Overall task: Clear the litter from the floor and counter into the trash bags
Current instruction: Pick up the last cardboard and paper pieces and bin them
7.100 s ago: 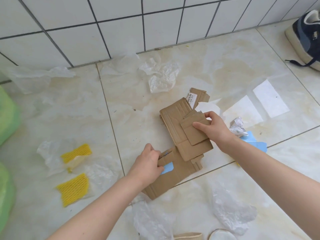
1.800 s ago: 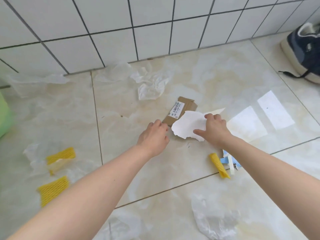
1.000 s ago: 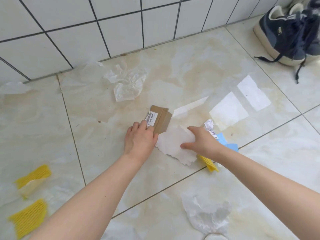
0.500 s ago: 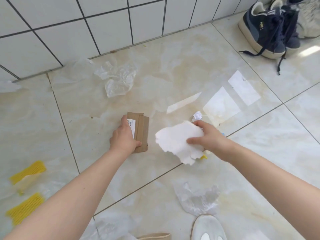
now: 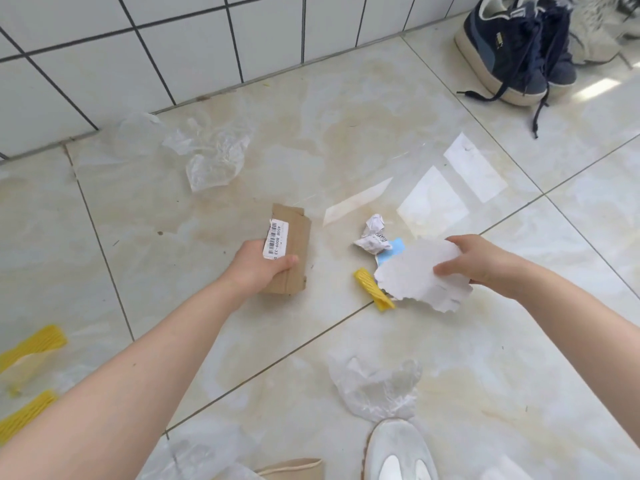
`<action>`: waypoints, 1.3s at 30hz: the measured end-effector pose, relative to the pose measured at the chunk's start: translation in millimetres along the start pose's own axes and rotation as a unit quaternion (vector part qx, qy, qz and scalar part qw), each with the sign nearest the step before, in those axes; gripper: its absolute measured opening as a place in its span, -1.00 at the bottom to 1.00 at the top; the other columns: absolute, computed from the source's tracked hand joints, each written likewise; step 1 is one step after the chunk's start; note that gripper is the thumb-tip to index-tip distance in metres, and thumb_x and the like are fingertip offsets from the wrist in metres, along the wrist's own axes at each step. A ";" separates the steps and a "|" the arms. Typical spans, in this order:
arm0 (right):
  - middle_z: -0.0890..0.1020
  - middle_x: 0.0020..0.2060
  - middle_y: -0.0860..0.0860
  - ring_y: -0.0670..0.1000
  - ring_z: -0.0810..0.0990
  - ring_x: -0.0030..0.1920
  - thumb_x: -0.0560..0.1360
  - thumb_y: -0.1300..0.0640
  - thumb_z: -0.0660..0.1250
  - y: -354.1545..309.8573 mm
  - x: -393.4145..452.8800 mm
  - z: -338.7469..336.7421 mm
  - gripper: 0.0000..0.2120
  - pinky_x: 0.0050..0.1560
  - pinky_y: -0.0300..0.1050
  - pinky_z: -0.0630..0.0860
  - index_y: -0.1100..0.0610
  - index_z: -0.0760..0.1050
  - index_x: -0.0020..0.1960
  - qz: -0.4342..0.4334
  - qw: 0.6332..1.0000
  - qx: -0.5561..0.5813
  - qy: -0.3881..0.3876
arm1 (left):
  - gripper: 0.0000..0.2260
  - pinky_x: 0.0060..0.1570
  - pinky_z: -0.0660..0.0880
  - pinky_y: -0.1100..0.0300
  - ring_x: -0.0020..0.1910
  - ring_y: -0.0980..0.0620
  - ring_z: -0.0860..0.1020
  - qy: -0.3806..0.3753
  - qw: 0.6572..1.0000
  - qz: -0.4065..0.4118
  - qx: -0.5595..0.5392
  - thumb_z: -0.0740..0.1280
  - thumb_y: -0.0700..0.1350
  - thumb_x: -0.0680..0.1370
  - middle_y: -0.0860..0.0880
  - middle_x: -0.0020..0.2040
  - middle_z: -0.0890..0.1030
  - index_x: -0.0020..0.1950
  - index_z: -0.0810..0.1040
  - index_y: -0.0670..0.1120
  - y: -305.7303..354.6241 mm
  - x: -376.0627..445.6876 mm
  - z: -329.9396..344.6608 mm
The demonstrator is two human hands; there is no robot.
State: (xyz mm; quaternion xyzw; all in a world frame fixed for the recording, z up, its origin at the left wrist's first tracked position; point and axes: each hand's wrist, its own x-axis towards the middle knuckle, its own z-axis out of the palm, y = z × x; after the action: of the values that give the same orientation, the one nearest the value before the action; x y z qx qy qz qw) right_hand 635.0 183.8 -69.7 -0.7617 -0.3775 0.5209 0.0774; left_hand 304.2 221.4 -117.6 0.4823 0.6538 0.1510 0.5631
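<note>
Now left hand point(image 5: 258, 268) gripping cardboard piece point(image 5: 292, 247) lengthwise toward wall, right hand point(image 5: 479, 259) pinching torn paper point(image 5: 415, 275)

I see a glossy, polished stone-look floor point(image 5: 346, 109) throwing back window light. The cardboard point(image 5: 292, 244) looks matt brown with a slick white label; the torn paper point(image 5: 412, 275) is matt; the plastic film point(image 5: 214, 150) is clear and crinkled.

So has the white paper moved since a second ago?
Yes. The right hand has carried the white paper rightward, away from the cardboard, uncovering the crumpled receipt.
</note>
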 end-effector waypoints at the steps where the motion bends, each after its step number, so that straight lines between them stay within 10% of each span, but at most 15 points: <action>1: 0.63 -0.04 0.19 0.13 0.60 -0.12 0.44 0.35 0.35 3.1 2.5 0.7 -0.79 -0.13 -0.05 0.53 0.23 0.52 0.07 0.005 1.000 -0.030 0.006 | -0.80 -0.14 0.47 0.28 -0.08 0.05 0.58 -0.010 1.000 0.007 -0.001 0.44 -0.11 0.48 -0.03 0.02 0.64 0.08 0.58 -0.09 2.9 -0.1 4.8; 11: 0.36 0.07 0.11 0.24 0.33 0.23 0.35 -0.01 0.48 -1.0 24.3 33.3 -0.45 0.10 0.00 0.35 0.13 0.37 0.24 -0.041 0.958 -0.276 0.065 | -0.86 -0.12 0.46 0.19 -0.06 -0.05 0.58 -0.057 0.984 0.119 0.117 0.40 -0.05 0.48 -0.06 -0.05 0.57 -0.09 0.57 -0.11 66.3 21.9 71.8; 20: 0.35 0.16 0.13 0.20 0.35 0.15 0.35 0.12 0.44 9.3 24.2 68.5 -0.41 0.06 -0.06 0.32 0.14 0.26 0.29 -0.096 0.937 -0.330 0.055 | -0.79 0.10 0.42 0.11 0.18 -0.14 0.44 -0.076 0.951 0.131 0.271 0.37 -0.01 0.46 -0.10 0.17 0.45 -0.02 0.55 -0.12 63.9 36.0 113.7; 39: 0.60 -0.06 0.12 0.11 0.56 -0.09 0.49 0.30 0.28 -44.1 -12.4 64.7 -0.82 -0.14 -0.05 0.48 0.19 0.51 0.08 -0.145 0.989 -0.029 0.024 | -0.64 -0.21 0.50 0.28 -0.01 0.02 0.59 0.141 0.981 -0.012 -0.133 0.48 -0.20 0.41 -0.02 0.06 0.61 0.18 0.51 -0.10 10.4 -18.0 -18.5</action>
State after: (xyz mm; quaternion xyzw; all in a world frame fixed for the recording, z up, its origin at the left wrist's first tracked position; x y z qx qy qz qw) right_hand 555.9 188.9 -66.8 -0.7130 -0.4969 0.4747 0.1392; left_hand 290.9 218.4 -93.4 0.3693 0.7066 0.2966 0.5256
